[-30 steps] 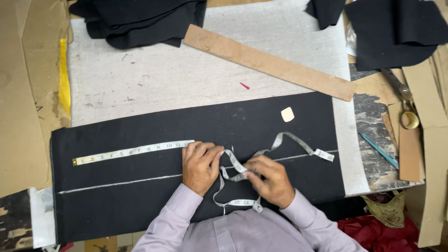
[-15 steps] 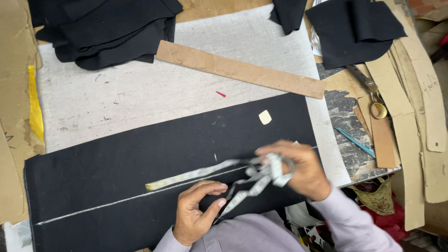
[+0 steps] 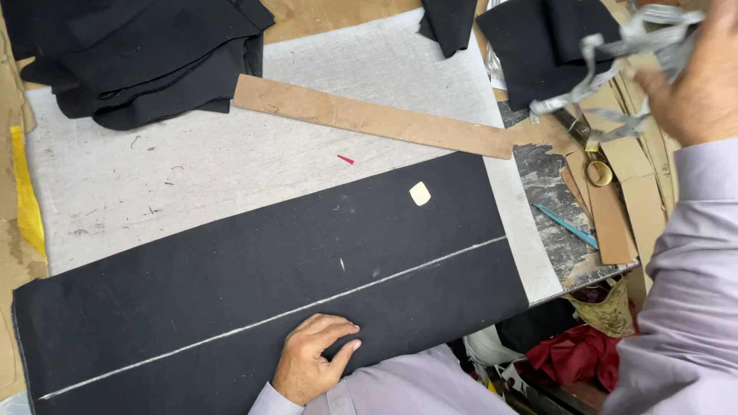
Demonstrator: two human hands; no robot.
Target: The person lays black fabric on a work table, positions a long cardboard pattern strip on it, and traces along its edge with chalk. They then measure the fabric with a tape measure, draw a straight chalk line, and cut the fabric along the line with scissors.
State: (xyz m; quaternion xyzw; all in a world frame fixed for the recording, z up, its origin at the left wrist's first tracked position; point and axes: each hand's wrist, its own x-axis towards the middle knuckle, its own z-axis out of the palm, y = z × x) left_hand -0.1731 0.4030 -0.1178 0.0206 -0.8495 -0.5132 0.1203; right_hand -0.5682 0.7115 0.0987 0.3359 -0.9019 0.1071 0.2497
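Two hands at work over a length of dark cloth: my left hand [image 3: 314, 360] lies flat on the near edge of the black fabric [image 3: 269, 269], fingers loosely spread and holding nothing, only pressing the cloth to the table [image 3: 231, 165]. My right hand [image 3: 696, 84] is raised at the upper right, its fingers closed around a bunched, blurred measuring tape [image 3: 615, 61] whose loops trail down towards the clutter at the table's far side. A white chalk line [image 3: 307, 309] runs along the fabric from the lower left up to the right edge, passing just beyond my left fingertips. A small pale piece of tailor's chalk [image 3: 420, 193] rests on the cloth above that line, well apart from either hand. Beyond the fabric lies a long wooden straightedge [image 3: 373, 117] set on a slant across the grey padded surface, with a heap of folded dark cloth [image 3: 138, 58] at the upper left and further dark pieces [image 3: 546, 46] at the upper right. Scissors [image 3: 588, 154] and a blue pen [image 3: 566, 225] sit among brown paper patterns at the right. By my reading, measuring and marking are finished and the tape is being put aside; the next move seems to call for a free right hand and a tool, with the cloth held steady.
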